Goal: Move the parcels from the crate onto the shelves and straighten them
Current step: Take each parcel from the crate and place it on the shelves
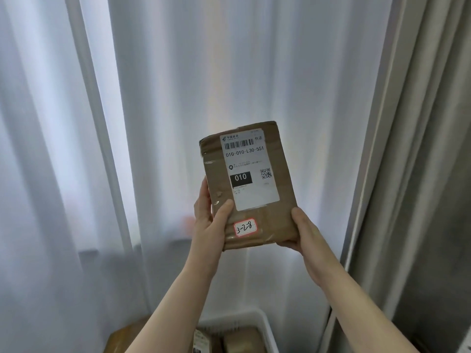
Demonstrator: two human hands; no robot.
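Head view: crate sat low in frame, parcels inside. Left hand gripped the parcel at its left edge, thumb pressed on the front, fingers curled behind. Right hand cupped the lower right corner, thumb on the edge. Parcel was held upright, label facing the camera, likely to read the sticker. Curtain behind.

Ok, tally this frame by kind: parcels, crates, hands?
Parcels: 3, the held parcel plus a left parcel and a right parcel in the crate
Crates: 1
Hands: 2, left hand and right hand, both gripping the held parcel
Total: 6
Uncounted: brown shape left of the crate, cannot tell what.
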